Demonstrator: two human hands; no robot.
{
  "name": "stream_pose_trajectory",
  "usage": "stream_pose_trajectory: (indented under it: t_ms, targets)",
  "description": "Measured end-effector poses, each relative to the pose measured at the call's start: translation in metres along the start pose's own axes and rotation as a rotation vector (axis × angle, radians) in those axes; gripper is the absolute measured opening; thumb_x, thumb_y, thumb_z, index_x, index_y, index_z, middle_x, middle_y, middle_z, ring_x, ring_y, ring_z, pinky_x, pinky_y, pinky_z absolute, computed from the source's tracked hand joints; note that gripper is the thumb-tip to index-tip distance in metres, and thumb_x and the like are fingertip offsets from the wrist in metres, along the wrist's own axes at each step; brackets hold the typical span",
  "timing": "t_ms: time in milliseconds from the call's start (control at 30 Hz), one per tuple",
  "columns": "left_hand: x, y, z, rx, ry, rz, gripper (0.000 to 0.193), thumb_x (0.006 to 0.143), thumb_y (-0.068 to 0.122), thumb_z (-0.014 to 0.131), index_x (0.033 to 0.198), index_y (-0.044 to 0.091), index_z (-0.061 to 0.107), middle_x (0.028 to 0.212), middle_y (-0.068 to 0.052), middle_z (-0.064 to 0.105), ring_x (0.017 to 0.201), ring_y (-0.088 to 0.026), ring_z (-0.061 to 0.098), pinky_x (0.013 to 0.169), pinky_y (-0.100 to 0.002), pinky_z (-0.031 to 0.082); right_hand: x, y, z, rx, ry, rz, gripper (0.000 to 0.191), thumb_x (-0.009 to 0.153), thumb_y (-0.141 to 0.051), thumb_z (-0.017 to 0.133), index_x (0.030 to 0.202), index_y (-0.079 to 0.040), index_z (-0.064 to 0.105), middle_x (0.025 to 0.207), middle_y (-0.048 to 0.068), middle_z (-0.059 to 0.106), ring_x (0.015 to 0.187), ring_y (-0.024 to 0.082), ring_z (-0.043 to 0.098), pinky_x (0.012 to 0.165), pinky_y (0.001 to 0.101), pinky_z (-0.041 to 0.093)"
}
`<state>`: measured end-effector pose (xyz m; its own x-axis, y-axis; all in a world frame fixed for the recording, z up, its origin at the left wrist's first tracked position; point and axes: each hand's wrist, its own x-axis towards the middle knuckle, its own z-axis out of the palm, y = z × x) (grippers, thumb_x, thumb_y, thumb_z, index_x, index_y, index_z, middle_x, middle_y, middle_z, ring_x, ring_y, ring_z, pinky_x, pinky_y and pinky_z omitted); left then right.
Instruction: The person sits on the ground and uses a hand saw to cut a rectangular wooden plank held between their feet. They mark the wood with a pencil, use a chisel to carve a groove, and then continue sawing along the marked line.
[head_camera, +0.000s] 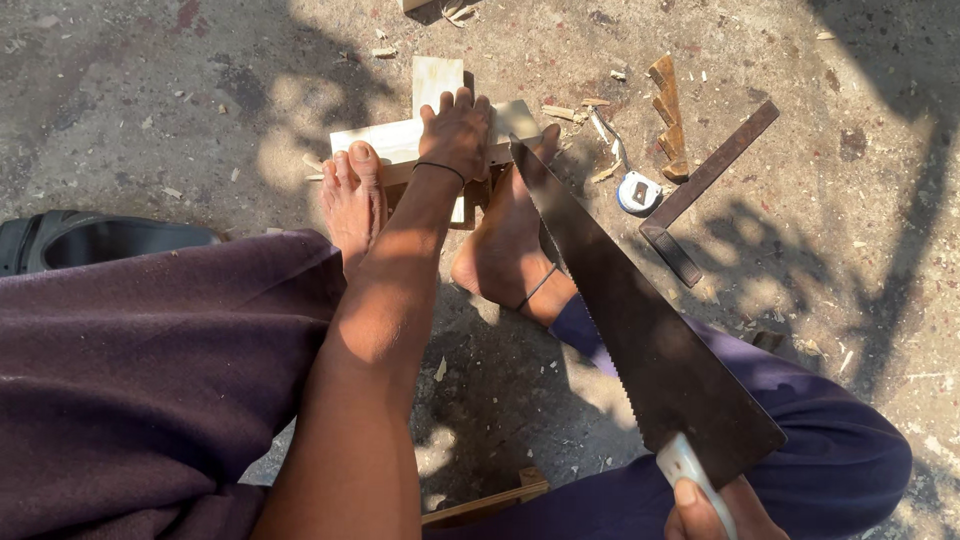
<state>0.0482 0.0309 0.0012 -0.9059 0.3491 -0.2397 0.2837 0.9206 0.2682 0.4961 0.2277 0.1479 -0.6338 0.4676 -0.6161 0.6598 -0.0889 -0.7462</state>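
Right hand grips saw, left hand flat on board (sunlit, chip-strewn concrete ground).

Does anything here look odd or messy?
Yes: the pale wooden board lies on the ground, pinned by two bare feet and the left hand, close to the dark handsaw blade held by the right hand. Wood chips litter the concrete.

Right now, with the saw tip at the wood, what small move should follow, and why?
Probably a short, light draw stroke with the right hand. The handsaw has its tip at the edge of the pale wooden piece, which the left hand presses flat while both feet brace it, so it looks steadied for cutting.
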Motion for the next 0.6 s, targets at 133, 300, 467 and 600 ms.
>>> stream_pose_trajectory:
  t_ms: [133,300,467,600]
  targets:
    - [-0.004,0.001,0.002,0.007,0.022,0.01,0.092,0.061,0.024,0.095,0.139,0.013,0.047,0.138,-0.009,0.048,0.131,-0.03,0.048,0.104,-0.054,0.041,-0.018,-0.051,0.041,-0.141,0.041,-0.199,0.043,0.097,-0.014,0.059,0.138,-0.004,0.063,0.046,0.006,0.048,0.037,0.011,0.045,0.037,0.03,0.037]
    - [-0.006,0.002,-0.006,0.057,0.008,0.009,0.093,0.062,0.028,0.096,0.139,0.011,0.047,0.135,-0.01,0.05,0.128,-0.03,0.049,0.102,-0.055,0.044,0.034,-0.125,0.113,-0.243,-0.204,-0.442,0.029,0.105,-0.025,0.053,0.103,0.003,0.06,0.054,0.002,0.051,0.041,0.01,0.049,0.04,0.0289,0.04]
    - [-0.004,0.001,-0.005,0.101,-0.007,-0.004,0.092,0.061,0.031,0.096,0.137,0.012,0.047,0.133,-0.009,0.05,0.128,-0.031,0.049,0.102,-0.056,0.043,0.013,-0.052,0.058,-0.194,-0.062,-0.125,0.049,0.1,-0.014,0.058,0.149,-0.013,0.057,0.049,0.009,0.05,0.039,0.014,0.049,0.038,0.0331,0.042]
    - [-0.003,0.002,0.003,0.101,0.021,-0.013,0.093,0.06,0.033,0.096,0.137,0.012,0.048,0.134,-0.009,0.051,0.128,-0.03,0.05,0.101,-0.055,0.045,-0.009,0.009,0.005,-0.142,0.082,-0.156,0.051,0.101,-0.016,0.057,0.152,-0.012,0.055,0.053,0.011,0.052,0.04,0.014,0.05,0.04,0.033,0.043]
